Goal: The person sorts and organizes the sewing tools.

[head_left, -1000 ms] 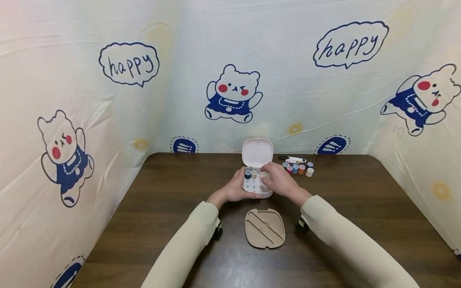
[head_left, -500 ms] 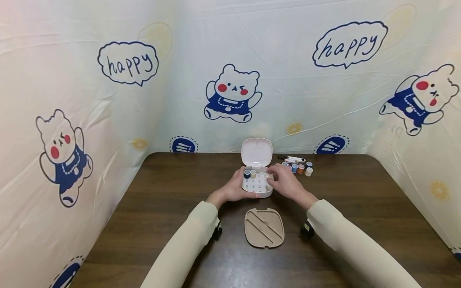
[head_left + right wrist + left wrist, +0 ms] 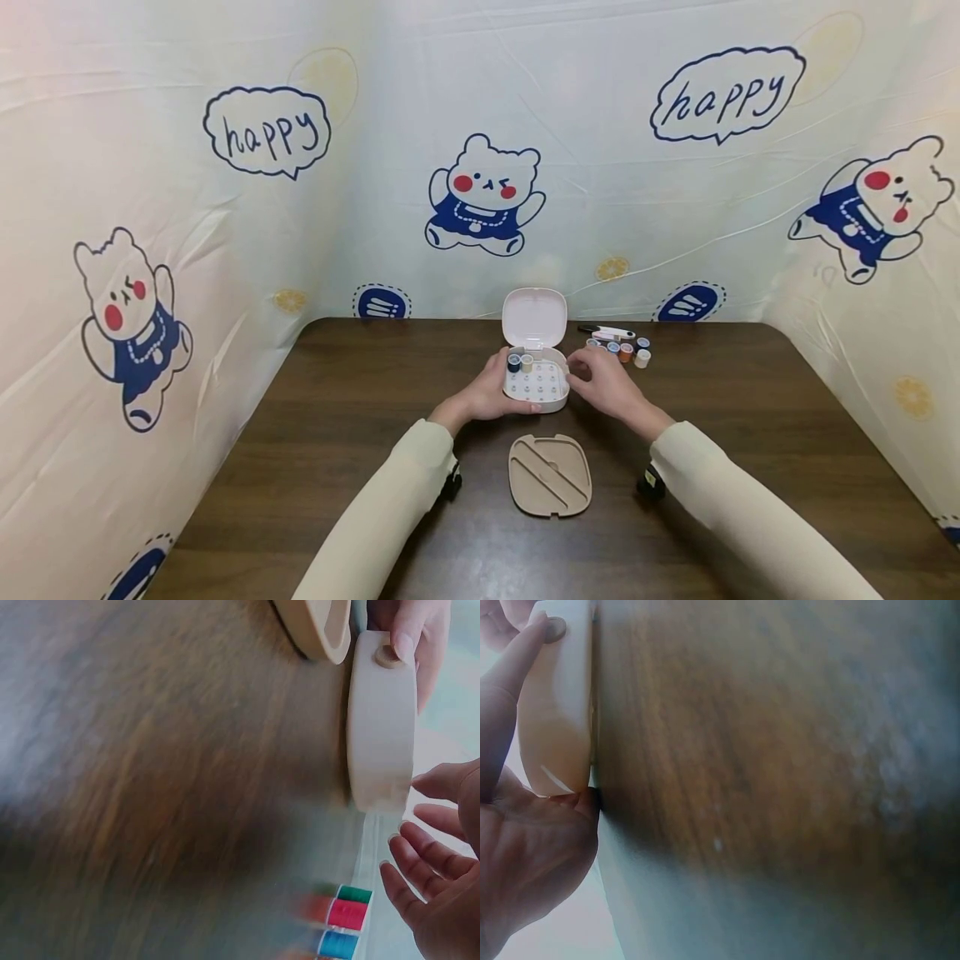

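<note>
A white sewing box stands on the table with its lid raised at the back. My left hand grips its left side, and the thumb lies along the front wall beside a round button. Inside, a dark blue thread spool and a cream thread spool sit at the back left on a white pegged base; bare pegs show around them. Just off the box's right wall is my right hand, its fingers loosely spread and nothing between them in the right wrist view.
Several thread spools, among them an orange one and a white one, stand behind my right hand. A slim white-and-black tool lies beyond them. In front of the box lies a beige tray with diagonal ridges.
My right hand has drawn away from over the box to its right side, uncovering pegs there. The left hand keeps its grip on the box.
</note>
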The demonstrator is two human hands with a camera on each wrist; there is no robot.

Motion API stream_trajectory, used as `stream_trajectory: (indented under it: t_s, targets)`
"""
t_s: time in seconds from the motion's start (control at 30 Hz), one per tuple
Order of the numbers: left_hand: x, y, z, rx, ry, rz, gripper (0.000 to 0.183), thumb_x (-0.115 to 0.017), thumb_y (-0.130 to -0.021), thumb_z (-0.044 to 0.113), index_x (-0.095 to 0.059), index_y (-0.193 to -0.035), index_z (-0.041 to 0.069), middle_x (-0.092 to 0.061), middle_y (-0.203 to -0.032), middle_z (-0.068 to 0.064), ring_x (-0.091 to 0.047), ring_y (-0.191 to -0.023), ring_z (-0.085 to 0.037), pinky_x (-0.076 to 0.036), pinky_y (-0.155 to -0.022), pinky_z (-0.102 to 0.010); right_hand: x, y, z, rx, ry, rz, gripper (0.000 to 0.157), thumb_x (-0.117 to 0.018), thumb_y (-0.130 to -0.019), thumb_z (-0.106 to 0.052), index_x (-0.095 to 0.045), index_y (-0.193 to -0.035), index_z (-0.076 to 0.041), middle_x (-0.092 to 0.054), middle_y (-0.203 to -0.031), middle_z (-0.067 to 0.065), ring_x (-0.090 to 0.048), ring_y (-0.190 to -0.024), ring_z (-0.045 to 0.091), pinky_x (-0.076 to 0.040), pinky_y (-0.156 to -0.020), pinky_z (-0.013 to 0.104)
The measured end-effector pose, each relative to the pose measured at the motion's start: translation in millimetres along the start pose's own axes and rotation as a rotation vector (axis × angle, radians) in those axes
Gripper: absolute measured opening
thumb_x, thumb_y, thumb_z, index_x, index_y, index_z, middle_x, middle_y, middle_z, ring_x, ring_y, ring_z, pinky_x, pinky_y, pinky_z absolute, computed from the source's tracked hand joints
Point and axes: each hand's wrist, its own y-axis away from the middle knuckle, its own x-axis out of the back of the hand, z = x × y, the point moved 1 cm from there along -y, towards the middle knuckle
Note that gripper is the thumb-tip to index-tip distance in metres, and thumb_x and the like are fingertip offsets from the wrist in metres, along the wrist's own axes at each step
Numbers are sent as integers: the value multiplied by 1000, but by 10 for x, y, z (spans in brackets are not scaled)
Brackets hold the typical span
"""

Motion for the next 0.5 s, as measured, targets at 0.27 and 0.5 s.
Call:
stream_trajectory:
  t_s: [0.27,0.5]
  targets:
    - [13,1,4,-13,9,6,118,-91,-77,39,-14,-160,5,-31,-153,-21,-37,-139,-32,-31,-115,-44,52,68,73,-3,8,9,20,-75,-90,-8,-72,-108,1,-69,-104,15,-66,-96,30,-54,-87,49]
    - [-8,-1,5,-18,-7,6,116,-90,-78,37,-14,-159,4,-30,-153,-21,-37,-139,-32,-32,-115,-45,53,135,182,5,-2,43,23,-75,-88,-5,-70,-108,5,-67,-106,19,-67,-96,34,-54,-86,51]
